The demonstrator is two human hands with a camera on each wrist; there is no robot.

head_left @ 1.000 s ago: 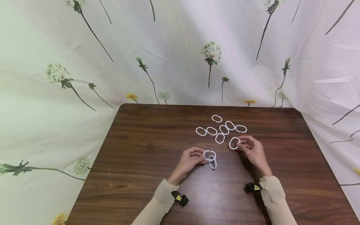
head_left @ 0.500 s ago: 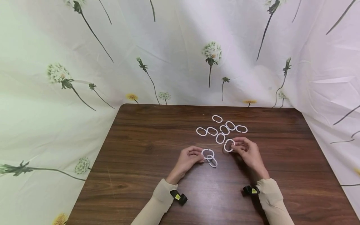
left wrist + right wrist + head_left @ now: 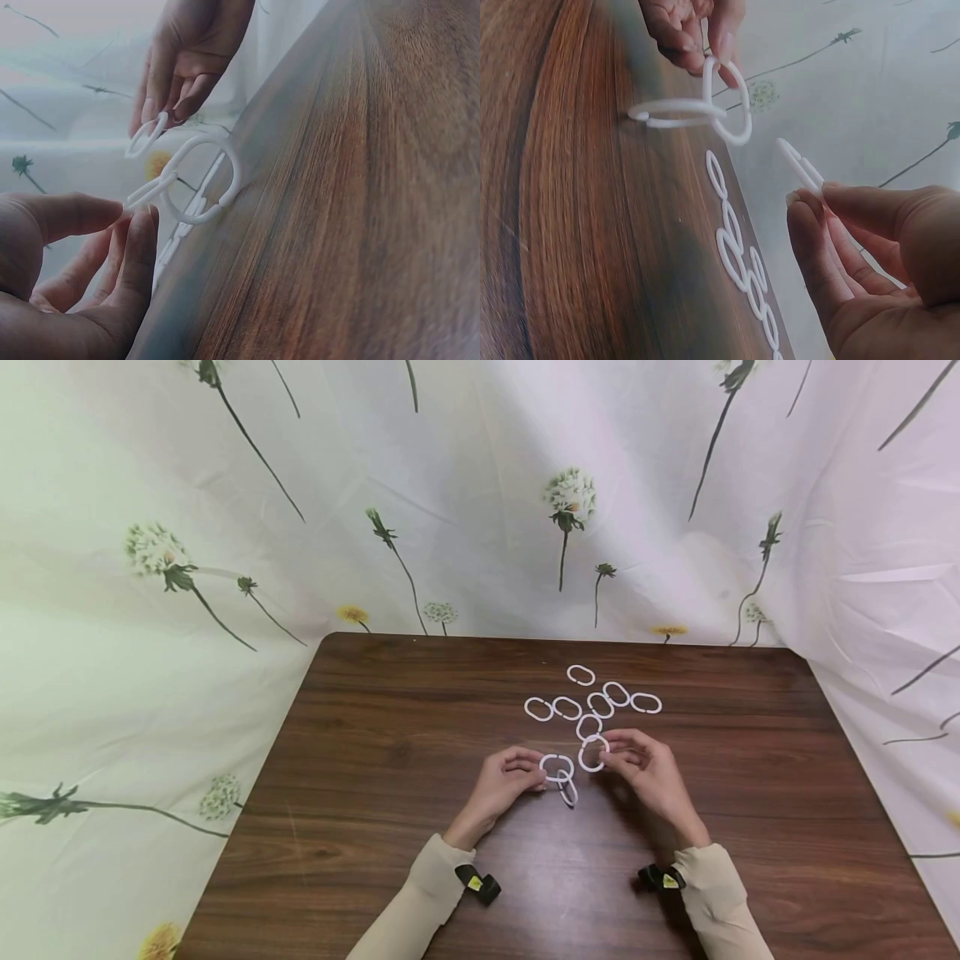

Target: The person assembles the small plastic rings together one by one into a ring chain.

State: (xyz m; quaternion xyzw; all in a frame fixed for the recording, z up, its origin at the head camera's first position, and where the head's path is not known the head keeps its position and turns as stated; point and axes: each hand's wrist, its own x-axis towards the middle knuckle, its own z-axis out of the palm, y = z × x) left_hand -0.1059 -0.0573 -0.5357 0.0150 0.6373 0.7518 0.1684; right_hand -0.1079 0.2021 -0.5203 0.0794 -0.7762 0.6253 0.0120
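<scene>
The left fingers [image 3: 139, 251] pinch one ring [image 3: 154, 187], a second ring [image 3: 238, 176] hanging through it; the right fingers [image 3: 870, 208] pinch a third ring [image 3: 801, 166], apart from both. Edge-only pinches could slip under a skewed push, dropping rings near the loose rings [image 3: 725, 198] on the bench [image 3: 375, 735].
</scene>
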